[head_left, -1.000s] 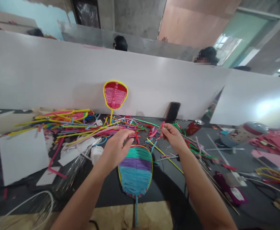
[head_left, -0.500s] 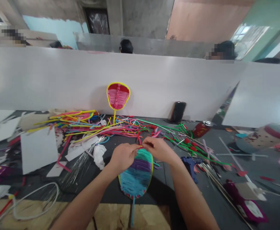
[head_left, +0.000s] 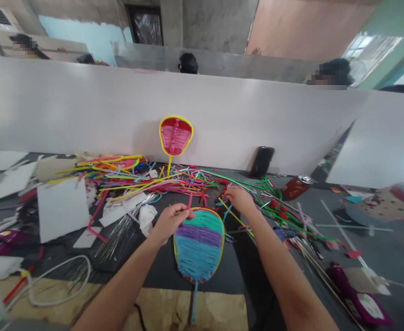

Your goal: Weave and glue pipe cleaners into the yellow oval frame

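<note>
A hand fan of pipe cleaners (head_left: 198,255), banded green, purple and blue with a yellow-and-red edge, lies on the table, its thin blue handle pointing toward me. At its upper left rim, my left hand (head_left: 171,223) pinches a short pink pipe cleaner (head_left: 190,201) that sticks up from the fingertips. My right hand (head_left: 239,199) is off to the fan's upper right, fingers curled down among loose pipe cleaners. What its fingertips hold, if anything, is hidden. A yellow pipe cleaner (head_left: 235,216) and a blue piece (head_left: 227,212) lie just below it.
Behind the pipe-cleaner pile (head_left: 147,184) a pink fan with yellow rim (head_left: 176,137) stands against the white partition (head_left: 84,105). A phone (head_left: 262,162) and red can (head_left: 297,187) are at right. Purple glue gun (head_left: 357,294), crumpled tissue (head_left: 147,218) and white card (head_left: 64,209) lie around.
My hands were together at the fan's top edge. The right has moved away to the right toward the loose pipe cleaners; the left has shifted slightly left, now showing an upright pink piece.
</note>
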`<action>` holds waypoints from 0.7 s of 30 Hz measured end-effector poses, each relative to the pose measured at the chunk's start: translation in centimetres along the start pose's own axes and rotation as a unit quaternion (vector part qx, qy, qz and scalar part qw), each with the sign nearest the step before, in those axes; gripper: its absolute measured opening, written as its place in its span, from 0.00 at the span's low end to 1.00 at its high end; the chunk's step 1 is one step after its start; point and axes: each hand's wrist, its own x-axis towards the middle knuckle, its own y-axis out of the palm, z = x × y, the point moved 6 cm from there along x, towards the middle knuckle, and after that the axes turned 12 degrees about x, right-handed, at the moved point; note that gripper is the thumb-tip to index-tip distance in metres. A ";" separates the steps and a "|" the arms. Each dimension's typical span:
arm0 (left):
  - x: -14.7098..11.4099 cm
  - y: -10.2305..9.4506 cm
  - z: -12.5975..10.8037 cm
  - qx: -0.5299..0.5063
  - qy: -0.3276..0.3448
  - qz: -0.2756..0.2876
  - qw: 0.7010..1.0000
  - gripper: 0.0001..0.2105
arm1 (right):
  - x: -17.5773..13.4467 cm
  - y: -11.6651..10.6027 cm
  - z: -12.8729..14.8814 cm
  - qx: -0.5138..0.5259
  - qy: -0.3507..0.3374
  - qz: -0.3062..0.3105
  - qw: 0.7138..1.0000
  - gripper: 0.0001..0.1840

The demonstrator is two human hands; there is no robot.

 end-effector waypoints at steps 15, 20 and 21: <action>0.5 -1.0 -3.4 -0.146 0.027 0.032 0.988 0.11 | -3.2 -5.9 4.8 0.416 0.028 -0.103 0.903 0.12; 0.7 -0.7 -5.6 -0.097 0.069 0.051 0.992 0.10 | -5.2 -4.2 7.1 0.593 0.051 -0.033 0.803 0.15; 0.7 -0.5 -5.9 -0.082 0.080 0.056 0.992 0.10 | -5.5 -4.1 7.3 0.594 0.046 -0.029 0.803 0.15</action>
